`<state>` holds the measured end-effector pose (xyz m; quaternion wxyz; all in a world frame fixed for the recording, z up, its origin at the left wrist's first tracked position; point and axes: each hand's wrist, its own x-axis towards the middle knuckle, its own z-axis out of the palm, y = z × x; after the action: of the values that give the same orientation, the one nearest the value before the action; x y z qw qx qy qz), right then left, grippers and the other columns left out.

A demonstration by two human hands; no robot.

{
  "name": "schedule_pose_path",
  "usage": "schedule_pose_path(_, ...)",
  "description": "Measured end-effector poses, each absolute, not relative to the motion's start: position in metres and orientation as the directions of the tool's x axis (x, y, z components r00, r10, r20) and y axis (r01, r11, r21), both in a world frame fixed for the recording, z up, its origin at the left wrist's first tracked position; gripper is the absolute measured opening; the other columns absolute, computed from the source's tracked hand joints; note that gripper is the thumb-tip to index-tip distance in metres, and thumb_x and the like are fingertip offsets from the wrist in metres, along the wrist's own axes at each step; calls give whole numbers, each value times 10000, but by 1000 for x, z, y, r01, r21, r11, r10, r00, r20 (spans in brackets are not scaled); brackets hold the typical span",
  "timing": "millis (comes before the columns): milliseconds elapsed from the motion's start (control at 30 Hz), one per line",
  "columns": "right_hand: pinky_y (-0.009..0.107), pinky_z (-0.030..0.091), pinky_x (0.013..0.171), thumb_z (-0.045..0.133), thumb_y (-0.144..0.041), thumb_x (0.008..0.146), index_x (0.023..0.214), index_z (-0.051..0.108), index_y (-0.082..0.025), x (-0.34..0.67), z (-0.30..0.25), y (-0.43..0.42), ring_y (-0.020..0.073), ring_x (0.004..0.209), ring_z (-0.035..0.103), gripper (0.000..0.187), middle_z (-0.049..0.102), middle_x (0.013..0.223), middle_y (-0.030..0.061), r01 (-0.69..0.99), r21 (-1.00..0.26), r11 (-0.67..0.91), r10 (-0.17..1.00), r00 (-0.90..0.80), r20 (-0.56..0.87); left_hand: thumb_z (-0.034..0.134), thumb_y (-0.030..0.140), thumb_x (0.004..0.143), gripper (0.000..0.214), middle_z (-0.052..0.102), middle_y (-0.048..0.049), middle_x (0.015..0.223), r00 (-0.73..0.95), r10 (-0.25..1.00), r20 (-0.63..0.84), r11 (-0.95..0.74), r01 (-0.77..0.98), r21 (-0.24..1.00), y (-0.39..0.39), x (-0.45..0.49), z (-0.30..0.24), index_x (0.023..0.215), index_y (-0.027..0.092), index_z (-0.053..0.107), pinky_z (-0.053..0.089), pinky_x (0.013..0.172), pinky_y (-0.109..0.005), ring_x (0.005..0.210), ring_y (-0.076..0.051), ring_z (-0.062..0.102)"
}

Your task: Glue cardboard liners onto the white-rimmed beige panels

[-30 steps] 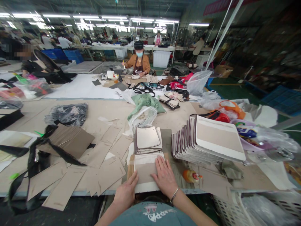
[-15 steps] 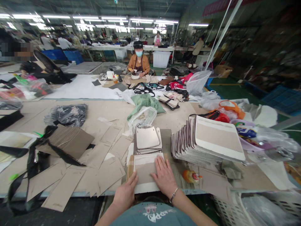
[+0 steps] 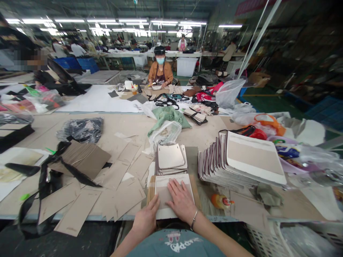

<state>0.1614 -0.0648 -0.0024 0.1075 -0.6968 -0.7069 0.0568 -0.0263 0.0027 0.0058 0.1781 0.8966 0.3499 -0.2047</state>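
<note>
One grey-and-white panel (image 3: 162,192) lies under your spread right hand (image 3: 182,200), left hand (image 3: 147,216) (grip unclear) at its edge.

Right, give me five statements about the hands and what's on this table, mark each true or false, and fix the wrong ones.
1. The right hand is spread on the pale panel. True.
2. The left hand is lifted well away from the pale panel. False: its fingers are at the left edge of it.
3. A bracelet is on the right wrist. True.
4. The orange bottle is to the left of both hands. False: it is to their right.
5. The larger stack is to the right of the smaller stack. True.
</note>
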Motion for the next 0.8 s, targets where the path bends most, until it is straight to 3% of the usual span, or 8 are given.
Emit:
schedule_pose_path(233,480,157,1115,487,-452,885,1402,296,-141,161,-2,-63,238,1370,137,633,253,1476,104,972,-234,4,999,8,52,371,51,747,666,214,-8,1512,672,557,-488,-682,706,193,3,-28,4,1389,225,362,504,842,-319,1013,-192,605)
schedule_pose_path(533,453,130,1125,427,-435,921,1381,333,-151,148,10,-38,224,1356,177,548,293,1466,71,938,-315,144,989,-140,37,381,71,756,647,221,-19,1514,675,536,-506,-676,703,222,4,-29,5,1385,219,361,490,870,-317,1069,-192,572)
schedule_pose_path(800,461,155,1118,423,-474,916,1385,331,-157,145,14,-35,227,1349,193,574,323,1451,71,948,-288,135,991,-133,27,389,77,739,621,218,-2,1515,677,551,-488,-668,709,228,3,-30,3,1341,224,419,498,853,-328,1034,-198,583)
